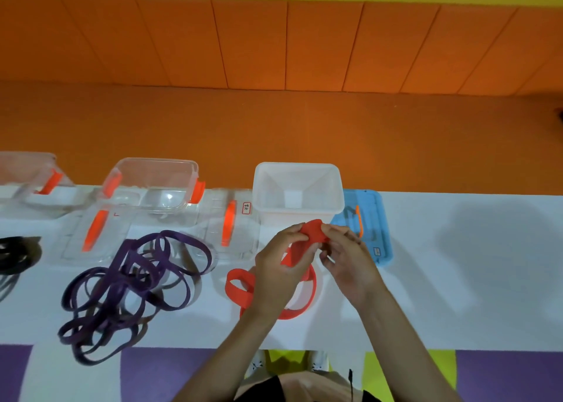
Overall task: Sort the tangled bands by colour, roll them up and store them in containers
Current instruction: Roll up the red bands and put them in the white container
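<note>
In the left hand [275,264], fingers curled, a red band [313,232] pinched at the 9 o'clock side of its half-wound roll. At the roll's 3 o'clock the right hand [350,261], thumb and fingertips pinching the same roll, lower fingers loosely bent. Both hands close together above the white table [457,264], roll between them. From the roll toward 7 o'clock, the loose rest of the band, passing under the left hand and lying in loops on the table top, one loop at 9 o'clock of the left wrist.

Just behind the hands at 12 o'clock, a white tub [265,188], open at the top. At 2 o'clock, just beside the tub, a blue lid [380,243] with an orange handle, lying flat. At 10 o'clock, a clear lid [227,228] with an orange handle, flat against or just beside the tub; cannot tell which. Farther out at 10 o'clock, a clear container [158,161] with orange clips, open, and on its near side a second clear lid [94,234]. At the far 9 o'clock edge, a far container [30,170], partly cut off.

At 9 o'clock from the hands, a tangle of purple bands [117,263], spread from mid-table to the near edge. Beyond it, at the left border, black bands [18,260], only partly in view.

Past the table at 12 o'clock, an orange wall [274,51].
</note>
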`<move>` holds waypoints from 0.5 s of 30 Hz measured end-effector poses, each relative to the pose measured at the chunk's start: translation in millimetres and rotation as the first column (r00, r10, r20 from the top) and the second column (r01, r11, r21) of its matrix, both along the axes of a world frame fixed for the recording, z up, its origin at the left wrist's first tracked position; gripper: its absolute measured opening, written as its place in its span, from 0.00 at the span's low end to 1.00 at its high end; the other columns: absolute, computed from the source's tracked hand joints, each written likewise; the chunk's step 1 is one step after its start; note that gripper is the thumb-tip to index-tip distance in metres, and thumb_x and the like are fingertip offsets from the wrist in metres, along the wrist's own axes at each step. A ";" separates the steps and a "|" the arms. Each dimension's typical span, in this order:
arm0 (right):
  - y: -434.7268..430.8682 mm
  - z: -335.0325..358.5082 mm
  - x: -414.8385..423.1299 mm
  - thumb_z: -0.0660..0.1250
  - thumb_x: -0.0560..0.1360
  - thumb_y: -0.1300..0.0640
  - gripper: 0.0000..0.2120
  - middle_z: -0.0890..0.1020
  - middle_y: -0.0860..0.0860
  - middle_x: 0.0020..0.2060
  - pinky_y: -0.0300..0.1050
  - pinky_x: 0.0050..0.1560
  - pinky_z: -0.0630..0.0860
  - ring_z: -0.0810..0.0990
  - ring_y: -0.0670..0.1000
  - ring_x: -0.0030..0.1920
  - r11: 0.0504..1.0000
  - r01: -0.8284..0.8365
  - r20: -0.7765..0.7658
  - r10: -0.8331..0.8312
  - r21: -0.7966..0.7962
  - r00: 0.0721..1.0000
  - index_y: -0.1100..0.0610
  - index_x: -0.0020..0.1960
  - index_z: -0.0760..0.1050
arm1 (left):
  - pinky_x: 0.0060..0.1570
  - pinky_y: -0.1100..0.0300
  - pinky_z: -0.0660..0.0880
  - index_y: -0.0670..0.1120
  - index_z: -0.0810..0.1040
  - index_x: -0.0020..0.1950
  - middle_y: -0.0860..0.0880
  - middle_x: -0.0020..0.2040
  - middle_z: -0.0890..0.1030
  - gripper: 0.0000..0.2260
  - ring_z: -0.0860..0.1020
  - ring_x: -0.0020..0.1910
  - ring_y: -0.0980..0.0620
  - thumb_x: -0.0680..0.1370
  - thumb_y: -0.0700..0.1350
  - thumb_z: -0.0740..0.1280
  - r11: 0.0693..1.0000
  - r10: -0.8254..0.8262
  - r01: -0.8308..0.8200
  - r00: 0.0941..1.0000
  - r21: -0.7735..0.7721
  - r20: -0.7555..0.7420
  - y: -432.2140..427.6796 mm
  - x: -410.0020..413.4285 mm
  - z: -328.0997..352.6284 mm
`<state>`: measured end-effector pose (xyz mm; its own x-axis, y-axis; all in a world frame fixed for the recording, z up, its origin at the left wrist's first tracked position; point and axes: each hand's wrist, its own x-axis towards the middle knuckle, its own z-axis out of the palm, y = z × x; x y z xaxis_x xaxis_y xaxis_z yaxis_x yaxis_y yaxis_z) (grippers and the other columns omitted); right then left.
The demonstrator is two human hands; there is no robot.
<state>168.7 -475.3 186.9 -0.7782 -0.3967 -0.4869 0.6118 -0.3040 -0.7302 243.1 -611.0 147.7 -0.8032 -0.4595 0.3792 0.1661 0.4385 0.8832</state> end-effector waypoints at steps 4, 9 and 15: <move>-4.3 -5.4 3.2 0.79 0.76 0.51 0.12 0.83 0.51 0.44 0.45 0.50 0.76 0.83 0.50 0.44 0.996 -0.079 0.118 0.082 -0.031 0.990 0.50 0.39 0.77 | 0.62 0.66 0.78 0.54 0.84 0.61 0.65 0.62 0.83 0.10 0.81 0.64 0.59 0.80 0.52 0.74 0.996 0.021 -0.022 1.000 0.089 0.017 0.2 -3.8 3.9; -0.9 0.2 2.0 0.74 0.79 0.53 0.10 0.85 0.55 0.45 0.43 0.58 0.81 0.84 0.52 0.49 0.989 -0.147 -0.012 0.146 -0.009 0.989 0.61 0.47 0.83 | 0.63 0.63 0.79 0.58 0.84 0.63 0.61 0.64 0.84 0.12 0.81 0.66 0.58 0.79 0.54 0.74 0.990 0.005 -0.009 0.999 0.143 0.032 -0.7 -4.0 -0.9; -0.6 1.7 0.7 0.64 0.86 0.61 0.13 0.87 0.61 0.59 0.46 0.60 0.84 0.86 0.58 0.61 0.986 -0.154 -0.112 0.160 0.061 0.981 0.56 0.69 0.80 | 0.67 0.63 0.77 0.52 0.86 0.65 0.61 0.67 0.82 0.14 0.79 0.69 0.55 0.79 0.48 0.75 0.987 -0.116 0.107 0.990 0.117 0.078 -12.1 -11.6 -6.2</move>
<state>169.4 -475.9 188.6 -0.7604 -0.4951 -0.4202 0.5594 -0.1709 -0.8111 231.5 -623.1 141.5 -0.8786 -0.4009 0.2594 0.1316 0.3189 0.9386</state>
